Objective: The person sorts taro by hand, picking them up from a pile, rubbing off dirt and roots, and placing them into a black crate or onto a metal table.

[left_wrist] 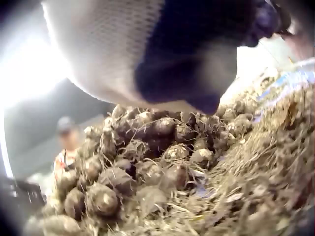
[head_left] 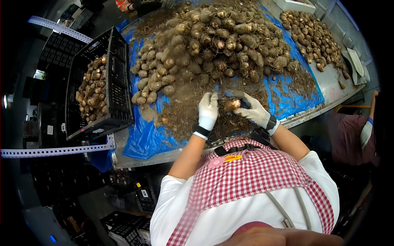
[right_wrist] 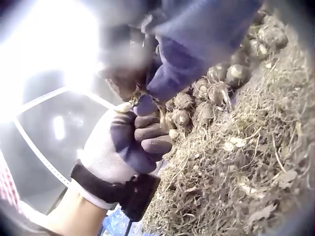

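Observation:
My gloved right hand grips a brown taro with a pale cut end, low over the litter in front of the apron. Close to its left is my gloved left hand. In the right wrist view the left hand's fingers are curled in, and stringy roots meet the top of the fist just below the taro. Dark palm coating covers much of the right glove there and hides part of the taro. The left wrist view shows mostly the back of a glove.
A big heap of rooty taros lies ahead on a blue sheet. Cleaner taros fill a black crate at left; more taros lie at right. Loose roots and soil surround the hands. Another person stands beyond.

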Demonstrator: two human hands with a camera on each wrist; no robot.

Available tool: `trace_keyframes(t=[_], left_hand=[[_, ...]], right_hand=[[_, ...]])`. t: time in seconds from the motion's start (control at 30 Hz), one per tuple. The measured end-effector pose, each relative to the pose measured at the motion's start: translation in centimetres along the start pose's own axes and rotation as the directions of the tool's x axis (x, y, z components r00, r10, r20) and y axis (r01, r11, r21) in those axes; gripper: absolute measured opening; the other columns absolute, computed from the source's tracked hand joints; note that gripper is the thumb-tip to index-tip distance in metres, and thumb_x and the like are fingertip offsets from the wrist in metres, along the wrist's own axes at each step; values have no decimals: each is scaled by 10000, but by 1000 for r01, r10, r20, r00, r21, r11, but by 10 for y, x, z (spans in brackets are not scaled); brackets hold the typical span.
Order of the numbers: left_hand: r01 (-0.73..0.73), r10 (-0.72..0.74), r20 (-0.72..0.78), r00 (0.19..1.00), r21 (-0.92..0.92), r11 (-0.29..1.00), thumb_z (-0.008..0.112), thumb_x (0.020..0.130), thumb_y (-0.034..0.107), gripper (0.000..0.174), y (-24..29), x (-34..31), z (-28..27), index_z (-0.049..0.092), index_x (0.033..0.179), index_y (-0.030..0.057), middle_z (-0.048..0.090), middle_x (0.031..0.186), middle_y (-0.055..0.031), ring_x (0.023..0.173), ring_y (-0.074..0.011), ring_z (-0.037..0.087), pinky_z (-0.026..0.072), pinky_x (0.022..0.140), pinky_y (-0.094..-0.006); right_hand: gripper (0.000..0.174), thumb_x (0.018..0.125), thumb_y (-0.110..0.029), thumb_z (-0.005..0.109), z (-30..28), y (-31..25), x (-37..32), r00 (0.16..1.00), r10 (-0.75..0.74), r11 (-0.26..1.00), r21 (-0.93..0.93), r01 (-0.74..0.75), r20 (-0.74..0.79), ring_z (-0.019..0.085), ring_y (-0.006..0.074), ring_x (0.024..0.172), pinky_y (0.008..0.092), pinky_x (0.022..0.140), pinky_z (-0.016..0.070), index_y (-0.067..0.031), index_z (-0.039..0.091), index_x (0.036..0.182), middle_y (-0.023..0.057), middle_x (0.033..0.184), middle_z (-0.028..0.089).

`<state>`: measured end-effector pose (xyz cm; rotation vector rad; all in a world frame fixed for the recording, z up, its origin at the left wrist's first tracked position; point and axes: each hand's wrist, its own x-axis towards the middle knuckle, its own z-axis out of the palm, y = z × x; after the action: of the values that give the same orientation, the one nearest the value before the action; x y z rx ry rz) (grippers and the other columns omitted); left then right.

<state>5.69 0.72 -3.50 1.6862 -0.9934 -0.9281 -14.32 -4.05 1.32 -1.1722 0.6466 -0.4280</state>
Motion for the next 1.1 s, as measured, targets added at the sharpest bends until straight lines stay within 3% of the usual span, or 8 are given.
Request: trace_keyframes(t=[0.1, 0.23, 0.3, 0.4, 0.53, 0.73, 0.9, 1.1], left_hand=[[185, -98, 216, 972, -431, 883, 525, 970, 257, 284, 28, -14, -8, 555, 1085, -1, 601, 870, -73, 748, -174, 569, 497, 684, -315], [-334, 326, 112, 939, 58, 941, 597, 938, 299, 336, -7, -16, 19, 546, 1074, -4, 621, 931, -54, 857, -134, 594, 478, 783, -266], [49, 15, 136, 991, -459, 887, 624, 929, 255, 278, 16, -28, 19, 557, 1013, -2, 610, 874, -36, 815, -104, 581, 474, 757, -243], [-10, 23, 19, 1000, -505, 863, 601, 937, 178, 185, 11, -23, 18, 574, 949, -5, 598, 818, -16, 733, -80, 551, 460, 693, -232], [-195, 173, -141, 975, -162, 967, 591, 917, 148, 170, 7, -22, 11, 590, 938, -20, 625, 804, -54, 735, -122, 572, 470, 691, -265], [-322, 327, -140, 935, 53, 945, 548, 931, 151, 186, 15, -23, 13, 578, 955, -31, 649, 837, -96, 757, -157, 592, 479, 696, -290], [81, -56, 61, 997, -591, 803, 540, 978, 248, 245, 3, -11, 10, 552, 969, 4, 577, 859, -27, 714, -110, 527, 455, 668, -263], [-495, 468, 187, 863, 133, 859, 635, 817, 193, 329, 36, -25, 3, 639, 1095, 17, 625, 917, -131, 886, -197, 605, 498, 786, -328]], right_hand=[[616, 881, -209, 670, 2, -2, 0, 997, -60, 975, -217, 50, -40, 554, 75, 786, 232, 639, 470, -53, 378, 1400, 30, 1075, 582], [647, 811, -135, 618, 1, 15, 20, 880, -432, 535, -728, 427, 199, 462, 338, 1227, 393, 1028, 382, 46, 354, 1374, 227, 1326, 455], [644, 804, -120, 618, 15, 8, 21, 949, -299, 723, -626, 292, 97, 455, 322, 1243, 390, 1036, 378, 62, 362, 1366, 242, 1362, 418], [618, 817, -138, 641, 23, 11, 22, 842, -540, 669, -603, 435, 8, 557, 297, 1123, 378, 941, 466, 79, 383, 1335, 231, 1242, 522], [555, 828, -200, 707, 20, 5, 13, 987, 103, 962, -242, -130, -121, 645, 129, 715, 257, 638, 538, 56, 451, 1249, 84, 871, 659], [498, 869, -284, 700, 22, 5, 14, 993, 94, 996, 17, -93, -77, 635, 133, 699, 269, 587, 526, 7, 447, 1183, 68, 874, 625], [510, 862, -296, 716, 19, 12, 10, 996, 80, 950, 299, -88, 40, 623, 133, 697, 253, 576, 503, -28, 449, 1206, 57, 892, 603], [610, 808, -314, 772, 10, 29, 12, 992, -128, 972, -198, 125, -2, 523, 57, 701, 199, 579, 438, -25, 445, 1234, 8, 882, 559]])
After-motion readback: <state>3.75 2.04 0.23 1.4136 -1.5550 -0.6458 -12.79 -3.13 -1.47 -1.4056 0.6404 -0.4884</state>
